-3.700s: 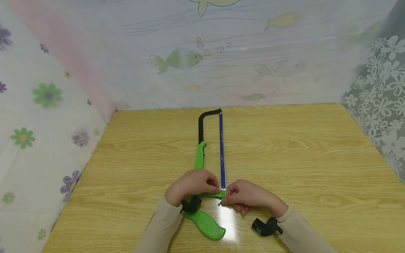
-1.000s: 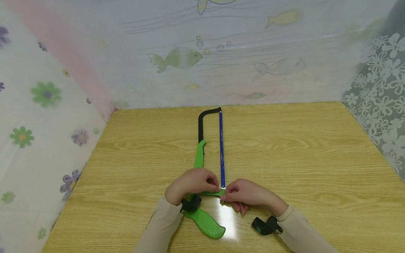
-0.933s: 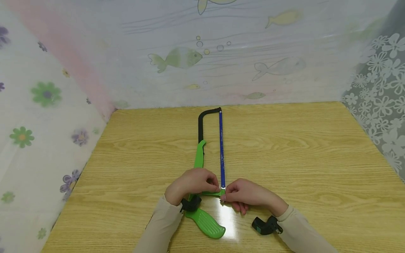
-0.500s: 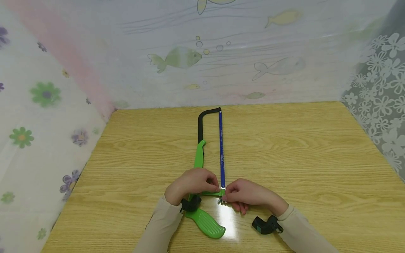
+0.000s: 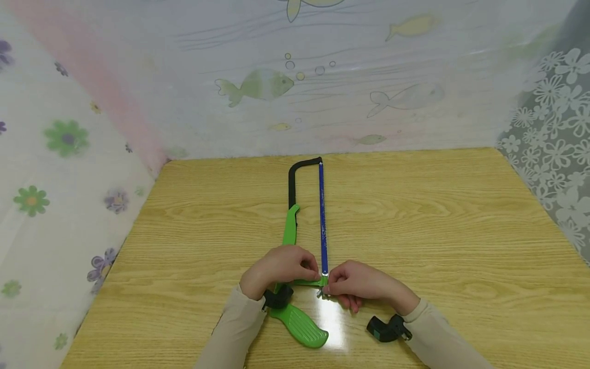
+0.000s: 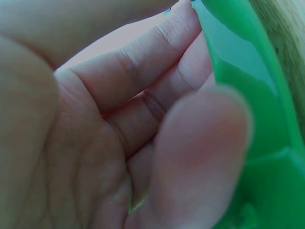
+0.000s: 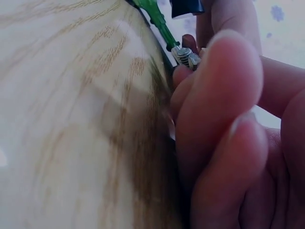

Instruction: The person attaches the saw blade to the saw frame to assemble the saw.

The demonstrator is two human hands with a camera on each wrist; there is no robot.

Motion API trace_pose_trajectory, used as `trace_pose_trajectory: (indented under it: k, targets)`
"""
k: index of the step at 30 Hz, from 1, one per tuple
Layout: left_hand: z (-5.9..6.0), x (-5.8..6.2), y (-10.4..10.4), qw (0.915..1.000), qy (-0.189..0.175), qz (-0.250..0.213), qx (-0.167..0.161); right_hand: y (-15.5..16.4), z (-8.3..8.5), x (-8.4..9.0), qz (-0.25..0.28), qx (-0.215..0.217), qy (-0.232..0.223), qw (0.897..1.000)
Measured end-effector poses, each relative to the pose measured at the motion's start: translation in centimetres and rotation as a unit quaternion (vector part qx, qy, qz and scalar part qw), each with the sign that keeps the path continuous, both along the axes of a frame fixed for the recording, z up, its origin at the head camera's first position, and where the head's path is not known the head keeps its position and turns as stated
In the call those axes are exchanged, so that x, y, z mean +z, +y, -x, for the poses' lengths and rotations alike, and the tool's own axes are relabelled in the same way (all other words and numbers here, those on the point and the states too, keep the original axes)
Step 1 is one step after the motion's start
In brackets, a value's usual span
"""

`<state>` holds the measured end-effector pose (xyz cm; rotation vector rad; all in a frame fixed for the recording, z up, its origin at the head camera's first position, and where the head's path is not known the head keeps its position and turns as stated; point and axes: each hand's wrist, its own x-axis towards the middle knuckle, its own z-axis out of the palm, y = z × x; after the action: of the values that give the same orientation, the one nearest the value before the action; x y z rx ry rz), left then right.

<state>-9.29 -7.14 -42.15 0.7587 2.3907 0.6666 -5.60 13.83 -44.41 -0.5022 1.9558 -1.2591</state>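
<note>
A hacksaw [image 5: 289, 228] lies on the table, its green handle [image 5: 304, 330] towards me and its black front bow [image 5: 292, 184] away. The blue blade [image 5: 323, 220] runs along its right side. My left hand [image 5: 283, 264] holds the green frame close to the blade's near end. In the left wrist view, the fingers [image 6: 143, 62] and thumb lie against the green frame [image 6: 257, 95]. With thumb and fingertips, my right hand [image 5: 361, 282] pinches the small metal wing nut [image 5: 320, 293] below the blade. Threads [image 7: 182, 56] show beside the fingertips in the right wrist view.
The wooden table [image 5: 438, 220] reaches back to a wall covering [image 5: 332, 118] printed with fish. Flowered sheets [image 5: 69, 205] hang on both sides. A black wrist camera [image 5: 387, 328] sits on the right wrist, low over the table, and another [image 5: 278, 297] overlaps the saw frame.
The wing nut shows at different angles between frames, turning under my right fingertips. My left hand and the hacksaw stay in place.
</note>
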Motion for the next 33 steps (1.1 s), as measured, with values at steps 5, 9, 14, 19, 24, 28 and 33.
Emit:
trace_pose_trajectory:
  k: [5,9,14,19,24,28,33]
  targets:
    - [-0.02,0.04,-0.01,1.0,-0.001,0.001,0.001,-0.04,-0.01,0.05,-0.001,-0.005,0.002,1.0]
    - [-0.05,0.13,0.02,1.0,0.0,0.002,0.001,-0.03,-0.02,0.01,-0.002,-0.006,0.005,1.0]
    - [-0.05,0.19,0.02,1.0,0.0,0.003,0.002,-0.07,-0.08,-0.05,-0.001,-0.008,0.003,1.0]
    - [-0.06,0.22,0.05,1.0,-0.002,0.005,0.003,-0.11,-0.13,-0.08,-0.003,-0.012,0.004,1.0]
    - [-0.08,0.25,0.06,1.0,-0.003,0.002,0.003,-0.08,-0.15,-0.11,-0.005,-0.011,0.008,1.0]
    - [-0.05,0.18,0.05,1.0,-0.001,0.002,0.003,-0.04,-0.16,-0.09,-0.004,-0.009,0.011,1.0]
    - [0.04,-0.05,0.0,1.0,0.0,0.001,0.001,-0.04,-0.12,-0.23,-0.007,-0.008,0.015,1.0]
